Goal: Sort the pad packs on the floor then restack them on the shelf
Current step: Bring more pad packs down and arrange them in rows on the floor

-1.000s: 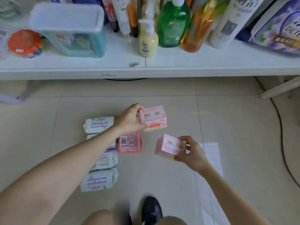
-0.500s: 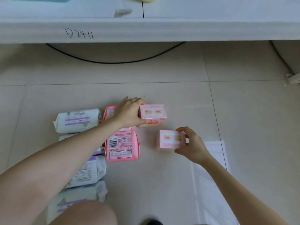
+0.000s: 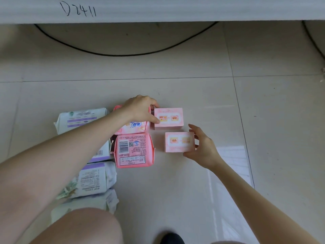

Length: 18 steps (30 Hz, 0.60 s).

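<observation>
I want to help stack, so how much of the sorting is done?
Mostly sorted: the white-and-purple soft packs form one column and two pink soft packs sit beside them. In hand: the left hand grips the far small pink cardboard box, the right hand the near pink box. Left: every pack on the tiled floor needs restacking on the white shelf.

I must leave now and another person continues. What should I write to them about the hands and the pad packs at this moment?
Left hand: grips the far pink box on the floor.
Right hand: holds the near pink box.
Two pink soft packs lie beside them; white packs form a column further left.
Done: packs nearly grouped by kind.
To do: release boxes, restack all on the shelf.
</observation>
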Available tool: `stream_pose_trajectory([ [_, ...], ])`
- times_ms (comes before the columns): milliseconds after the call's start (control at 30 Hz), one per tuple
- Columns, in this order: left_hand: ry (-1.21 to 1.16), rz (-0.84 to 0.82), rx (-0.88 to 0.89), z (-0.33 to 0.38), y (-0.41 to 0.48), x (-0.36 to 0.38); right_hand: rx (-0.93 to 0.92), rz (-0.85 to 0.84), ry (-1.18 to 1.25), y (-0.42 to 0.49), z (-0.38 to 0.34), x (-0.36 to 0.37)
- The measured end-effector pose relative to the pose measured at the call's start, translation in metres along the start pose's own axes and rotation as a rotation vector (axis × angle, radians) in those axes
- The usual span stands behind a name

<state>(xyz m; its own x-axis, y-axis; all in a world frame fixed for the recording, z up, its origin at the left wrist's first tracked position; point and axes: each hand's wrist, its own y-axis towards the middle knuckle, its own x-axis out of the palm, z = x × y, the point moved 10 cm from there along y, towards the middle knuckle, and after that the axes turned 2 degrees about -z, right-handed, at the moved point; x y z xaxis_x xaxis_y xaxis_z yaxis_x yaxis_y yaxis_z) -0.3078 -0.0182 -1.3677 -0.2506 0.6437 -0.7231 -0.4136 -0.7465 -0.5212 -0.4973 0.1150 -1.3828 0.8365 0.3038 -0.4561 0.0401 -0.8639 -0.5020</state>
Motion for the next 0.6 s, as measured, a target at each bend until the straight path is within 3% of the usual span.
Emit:
stream_pose_trajectory([
  [600,0.022,-0.071,-0.008,0.003,0.002,0.004,-0.036,0.035,0.13,0.013,-0.022,0.019],
])
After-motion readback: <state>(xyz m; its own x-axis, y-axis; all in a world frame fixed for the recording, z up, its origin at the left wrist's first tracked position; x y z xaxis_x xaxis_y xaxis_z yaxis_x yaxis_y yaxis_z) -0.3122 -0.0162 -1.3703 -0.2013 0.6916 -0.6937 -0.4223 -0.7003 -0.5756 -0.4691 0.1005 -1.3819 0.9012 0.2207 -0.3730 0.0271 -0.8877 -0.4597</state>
